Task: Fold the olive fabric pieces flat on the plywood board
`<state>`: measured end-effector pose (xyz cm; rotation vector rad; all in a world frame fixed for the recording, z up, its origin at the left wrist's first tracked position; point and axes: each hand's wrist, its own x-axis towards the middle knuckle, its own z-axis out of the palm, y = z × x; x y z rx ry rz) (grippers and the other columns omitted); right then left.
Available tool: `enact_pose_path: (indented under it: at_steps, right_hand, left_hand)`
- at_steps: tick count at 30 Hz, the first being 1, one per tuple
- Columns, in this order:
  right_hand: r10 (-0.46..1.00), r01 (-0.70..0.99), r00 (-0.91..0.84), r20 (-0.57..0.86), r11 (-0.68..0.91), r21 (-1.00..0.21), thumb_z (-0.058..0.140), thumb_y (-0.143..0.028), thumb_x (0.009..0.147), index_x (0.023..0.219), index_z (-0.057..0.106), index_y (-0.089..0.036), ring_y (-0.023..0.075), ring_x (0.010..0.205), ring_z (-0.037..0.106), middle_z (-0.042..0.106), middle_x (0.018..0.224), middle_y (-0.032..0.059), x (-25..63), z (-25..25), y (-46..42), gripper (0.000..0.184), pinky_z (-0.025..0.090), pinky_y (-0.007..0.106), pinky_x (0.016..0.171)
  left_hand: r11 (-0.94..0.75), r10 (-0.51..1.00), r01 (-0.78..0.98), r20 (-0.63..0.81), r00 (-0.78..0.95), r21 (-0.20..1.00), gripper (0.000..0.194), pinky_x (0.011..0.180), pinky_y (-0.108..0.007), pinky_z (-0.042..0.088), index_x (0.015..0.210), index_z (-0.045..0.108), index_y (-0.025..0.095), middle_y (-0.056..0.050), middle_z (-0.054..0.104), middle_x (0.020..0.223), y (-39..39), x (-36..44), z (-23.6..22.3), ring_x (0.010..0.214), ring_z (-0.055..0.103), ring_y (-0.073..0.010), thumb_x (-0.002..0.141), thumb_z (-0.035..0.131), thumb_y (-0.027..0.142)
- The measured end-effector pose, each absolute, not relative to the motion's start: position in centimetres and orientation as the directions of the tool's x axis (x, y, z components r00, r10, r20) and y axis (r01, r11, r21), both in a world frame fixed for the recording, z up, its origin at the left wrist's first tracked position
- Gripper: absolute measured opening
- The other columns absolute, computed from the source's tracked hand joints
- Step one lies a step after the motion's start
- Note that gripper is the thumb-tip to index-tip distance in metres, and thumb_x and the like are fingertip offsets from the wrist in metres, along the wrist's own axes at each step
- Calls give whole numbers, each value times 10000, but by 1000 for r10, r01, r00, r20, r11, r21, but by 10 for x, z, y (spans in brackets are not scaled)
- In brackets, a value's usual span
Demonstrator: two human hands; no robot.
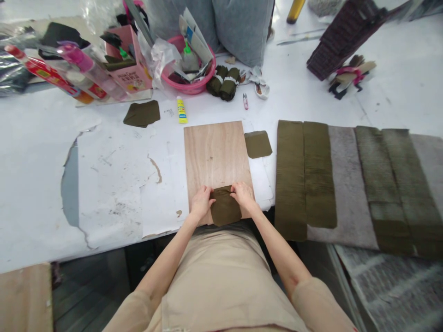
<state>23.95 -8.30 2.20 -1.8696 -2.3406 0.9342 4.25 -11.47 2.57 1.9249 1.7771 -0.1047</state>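
A small olive-green fabric piece (224,208) lies on the near edge of a wooden board (215,152) on the white table. My left hand (201,202) pinches the piece's upper left corner. On the opposite corner, my right hand (243,194) has its fingers curled down and pressed on the cloth. Both hands rest on the board with the fabric between them.
Another olive piece (258,144) lies right of the board, a third (142,113) at its upper left. Long olive strips (304,175) on grey felt fill the right side. A yellow glue tube (181,109), small snips (245,101), pink basin (189,74) and clutter sit behind.
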Motion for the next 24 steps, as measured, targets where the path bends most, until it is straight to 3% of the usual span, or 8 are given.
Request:
enact_pose_path:
  at_steps: [5, 12, 15, 18, 24]
  right_hand:
    - [891, 836, -326, -316, 116, -537, 567, -136, 780, 861, 588, -213, 168, 917, 536, 618, 918, 25, 243, 27, -97, 113, 386, 259, 769]
    - [912, 779, -191, -363, -84, -621, 509, -229, 828, 1120, 518, -211, 137, 765, 601, 651, 900, -3, 241, 16, -112, 293, 428, 248, 703]
    - [903, 800, -67, -424, -206, -564, 567, -307, 828, 1077, 555, -202, 158, 773, 619, 666, 850, 10, 240, 12, -112, 270, 429, 255, 699]
    - [886, 855, -21, -464, -225, -468, 567, -380, 848, 959, 609, -205, 177, 792, 630, 680, 841, 27, 239, 12, -111, 211, 423, 257, 692]
    - [879, 874, 9, -477, -239, -424, 506, -412, 889, 946, 638, -207, 190, 827, 641, 692, 865, 40, 234, 12, -110, 250, 425, 257, 710]
  left_hand:
    - [-65, 914, 940, -358, 191, 335, 330, 772, -292, 451, 1087, 526, 221, -55, 529, 1056, -115, 43, 26, 949, 562, -203, 782, 652, 229]
    - [-59, 888, 916, -397, 230, 397, 219, 797, -306, 436, 974, 585, 218, -52, 554, 996, -110, 39, 23, 968, 546, -210, 767, 654, 206]
    - [-68, 887, 909, -392, 243, 410, 140, 779, -303, 426, 896, 604, 202, -53, 586, 933, -109, 36, 21, 937, 554, -213, 768, 658, 224]
    - [-43, 897, 909, -384, 217, 414, 102, 739, -291, 415, 857, 616, 192, -52, 618, 877, -111, 34, 20, 872, 572, -206, 792, 636, 269]
    - [150, 904, 896, -425, 46, 417, 212, 608, -263, 370, 803, 638, 180, -30, 646, 727, -118, 34, 17, 653, 572, -162, 845, 552, 369]
